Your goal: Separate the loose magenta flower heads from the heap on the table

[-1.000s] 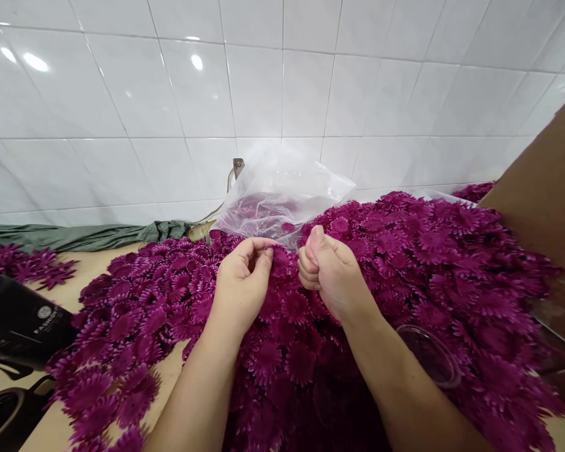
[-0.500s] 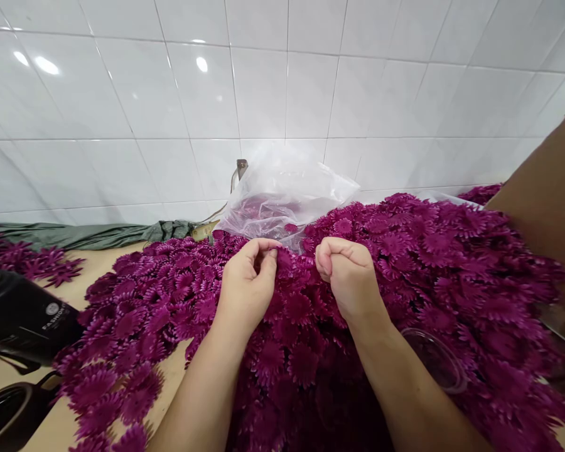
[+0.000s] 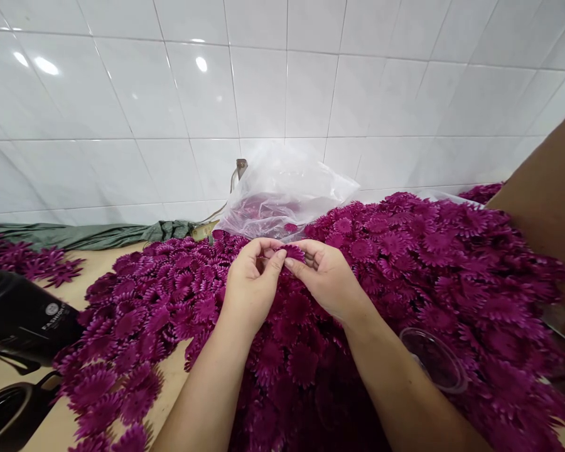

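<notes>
A big heap of magenta fabric flower heads (image 3: 405, 276) covers the tabletop in front of me. My left hand (image 3: 252, 285) and my right hand (image 3: 327, 276) meet over the middle of the heap. Both pinch one small magenta flower head (image 3: 292, 252) between thumbs and fingertips, held just above the pile. My forearms reach in from the bottom edge, resting over the flowers.
A clear plastic bag (image 3: 287, 194) with more flowers lies against the white tiled wall. A brown cardboard flap (image 3: 546, 194) stands at the right. A clear plastic cup (image 3: 433, 361) sits in the pile. A black device (image 3: 21, 320) and green cloth (image 3: 85, 235) are at the left.
My right hand was a closed fist apart from the left; it has opened its fingers and moved left, joining the left hand on one flower head.
</notes>
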Demonstrator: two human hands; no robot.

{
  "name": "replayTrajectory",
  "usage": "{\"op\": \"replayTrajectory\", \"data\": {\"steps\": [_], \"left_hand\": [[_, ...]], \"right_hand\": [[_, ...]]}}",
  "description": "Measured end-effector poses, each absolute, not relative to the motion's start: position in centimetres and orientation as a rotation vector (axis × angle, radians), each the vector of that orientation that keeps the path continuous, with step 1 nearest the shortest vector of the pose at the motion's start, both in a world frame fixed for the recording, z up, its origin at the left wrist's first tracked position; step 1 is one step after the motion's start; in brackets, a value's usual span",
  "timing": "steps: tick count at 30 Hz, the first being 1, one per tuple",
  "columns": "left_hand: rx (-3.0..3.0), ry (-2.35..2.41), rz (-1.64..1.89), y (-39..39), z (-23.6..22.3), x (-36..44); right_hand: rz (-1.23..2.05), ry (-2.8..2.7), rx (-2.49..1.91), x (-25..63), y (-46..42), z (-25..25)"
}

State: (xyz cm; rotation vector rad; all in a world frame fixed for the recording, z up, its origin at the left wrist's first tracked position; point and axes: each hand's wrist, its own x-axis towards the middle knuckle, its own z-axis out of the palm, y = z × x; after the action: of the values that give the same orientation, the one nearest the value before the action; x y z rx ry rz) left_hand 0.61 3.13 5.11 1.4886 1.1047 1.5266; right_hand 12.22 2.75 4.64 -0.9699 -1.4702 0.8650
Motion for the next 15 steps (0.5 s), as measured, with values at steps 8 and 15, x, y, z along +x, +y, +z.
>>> {"op": "replayTrajectory", "data": {"steps": [8, 15], "left_hand": [[1.659, 1.162, 1.578, 3.3, 4.49, 0.41], [1.987, 1.134, 1.54, 2.69, 4.64, 0.74]], "right_hand": [[0.52, -1.472, -1.131, 12.48, 3.23, 4.23], [0.639, -1.519, -1.161, 12.7, 3.61, 4.05]]}}
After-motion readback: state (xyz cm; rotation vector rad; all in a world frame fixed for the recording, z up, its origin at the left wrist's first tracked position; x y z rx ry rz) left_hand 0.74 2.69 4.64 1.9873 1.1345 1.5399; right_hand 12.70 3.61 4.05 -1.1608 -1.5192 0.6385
